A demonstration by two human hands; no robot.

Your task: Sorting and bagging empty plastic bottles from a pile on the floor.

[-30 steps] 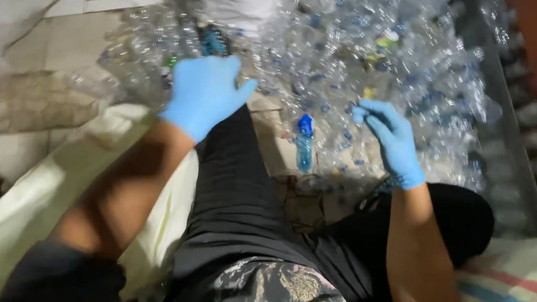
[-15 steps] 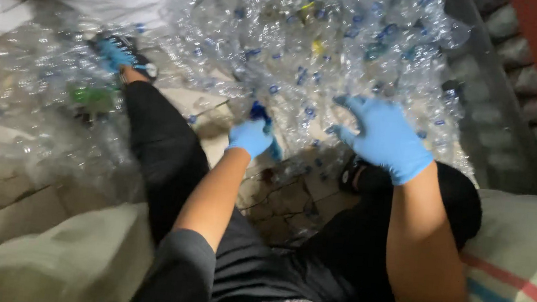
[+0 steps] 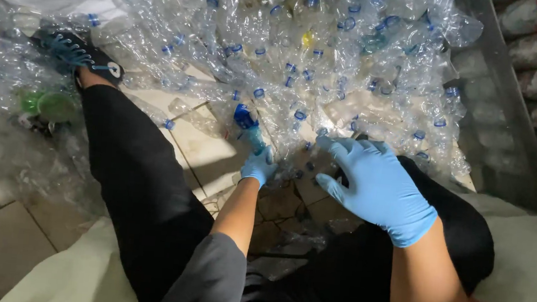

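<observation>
Closed tight, the grip of the left hand (image 3: 258, 166), in a blue glove, holds a clear plastic bottle with a blue cap (image 3: 249, 124) by its lower end, just at the near edge of the heap of crushed clear bottles (image 3: 330, 52) spread over the tiled floor (image 3: 207, 142). Beside it, the gloved right hand (image 3: 377, 184) is spread wide, fingers splayed, resting on loose bottles at the heap's front and clasping nothing. An outstretched leg ends in a dark sneaker (image 3: 84, 58) buried among the plastic, near a green bottle (image 3: 46, 105). Pulling the held bottle free could likely set neighbouring ones sliding, since they lie loosely stacked, and thin crushed plastic may slip from the glove.
</observation>
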